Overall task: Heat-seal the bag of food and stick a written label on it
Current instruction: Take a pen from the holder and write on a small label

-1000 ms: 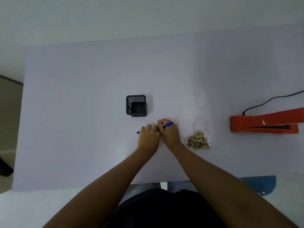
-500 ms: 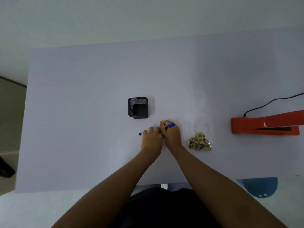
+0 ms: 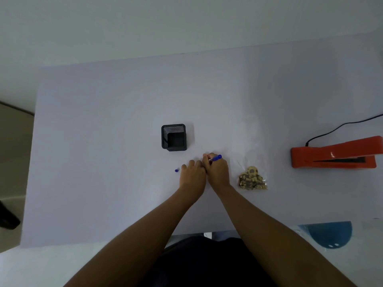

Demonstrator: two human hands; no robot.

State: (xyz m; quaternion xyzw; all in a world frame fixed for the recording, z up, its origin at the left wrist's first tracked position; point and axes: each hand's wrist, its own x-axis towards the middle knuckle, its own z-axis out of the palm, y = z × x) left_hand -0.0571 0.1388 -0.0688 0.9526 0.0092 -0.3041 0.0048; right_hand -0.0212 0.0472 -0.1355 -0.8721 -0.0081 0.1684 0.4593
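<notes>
Pen holder (image 3: 173,137) behind hands, bag (image 3: 251,178) right, sealer (image 3: 335,155) far right.

Two hands are in view, the left hand (image 3: 192,175) and the right hand (image 3: 216,170). There is one blue pen (image 3: 215,158), and one small blue pen cap (image 3: 176,170) lying apart from it. One clear bag of food (image 3: 251,179) lies on the one bench (image 3: 103,141). One black mesh pen holder (image 3: 173,137) stands there, and one orange heat sealer (image 3: 335,156) with one black cord (image 3: 339,127).
</notes>
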